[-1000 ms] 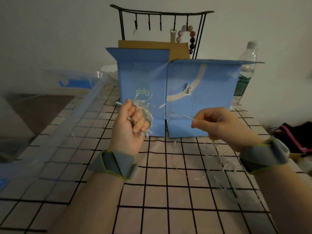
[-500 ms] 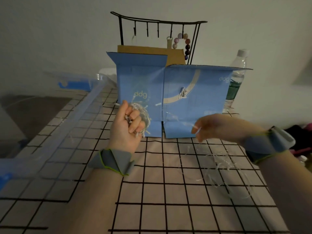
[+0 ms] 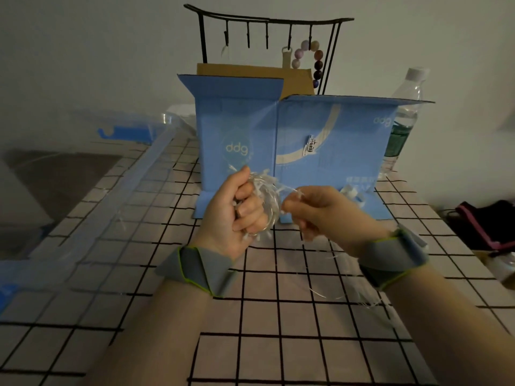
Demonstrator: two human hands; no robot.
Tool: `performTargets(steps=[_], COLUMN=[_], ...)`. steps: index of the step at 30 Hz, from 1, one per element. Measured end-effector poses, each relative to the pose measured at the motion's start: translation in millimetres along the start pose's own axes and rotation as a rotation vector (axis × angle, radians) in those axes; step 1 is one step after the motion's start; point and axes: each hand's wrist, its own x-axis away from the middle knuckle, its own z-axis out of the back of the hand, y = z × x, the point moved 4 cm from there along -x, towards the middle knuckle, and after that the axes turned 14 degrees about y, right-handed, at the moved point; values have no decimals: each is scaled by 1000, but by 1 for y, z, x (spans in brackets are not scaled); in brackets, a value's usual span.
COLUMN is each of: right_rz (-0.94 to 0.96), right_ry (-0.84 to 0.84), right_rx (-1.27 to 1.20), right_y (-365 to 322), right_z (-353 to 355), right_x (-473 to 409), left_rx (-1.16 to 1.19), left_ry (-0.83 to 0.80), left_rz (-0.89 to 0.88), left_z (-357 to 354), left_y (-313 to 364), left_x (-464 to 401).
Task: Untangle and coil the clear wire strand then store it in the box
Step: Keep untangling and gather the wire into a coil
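- L hand: fist, grip clamped on a small coil of clear wire. Loops run round the fingers and stick out on the thumb side, w/ short white bits poking out all around.
- R hand: just beside the L, nearly touching the coil. Thumb + fingers pinched together on the wire strand where it leaves the coil.
- Rest of the wire hangs below the R hand and trails in loose, tangled loops over the worktop toward the R forearm; thin and faint, exact path hard to follow.
- Both wrists wear grey bands w/ yellow-green edging: L band, R band.
- Worktop has a pale cloth w/ black grid lines.
- Blue cardboard box: stands upright just behind the hands, top flaps open and spread outward, "ddg" printed on front. Wire not in it; a brown flap shows at the back.
- Behind the box: black metal hook rack w/ a bead string hanging from it.
- Clear water bottle, white cap, green label: stands R of the box, partly hidden by its flap.
- Clear plastic bin w/ blue clips: on the L side of the worktop, well apart from the hands.
- Dark bag w/ pink trim: far R, off the worktop.
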Motion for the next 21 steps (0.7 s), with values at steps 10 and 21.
performTargets(steps=[10, 21], right_rz=[63, 561], right_ry=[-60, -34], right_rx=[596, 1013], right_y=[41, 12], right_z=[-12, -37], right_x=[-7, 28], left_rx=[184, -442], left_ry=[-229, 176], left_rz=[13, -300], left_z=[-12, -4], left_y=[5, -19], left_x=[9, -4])
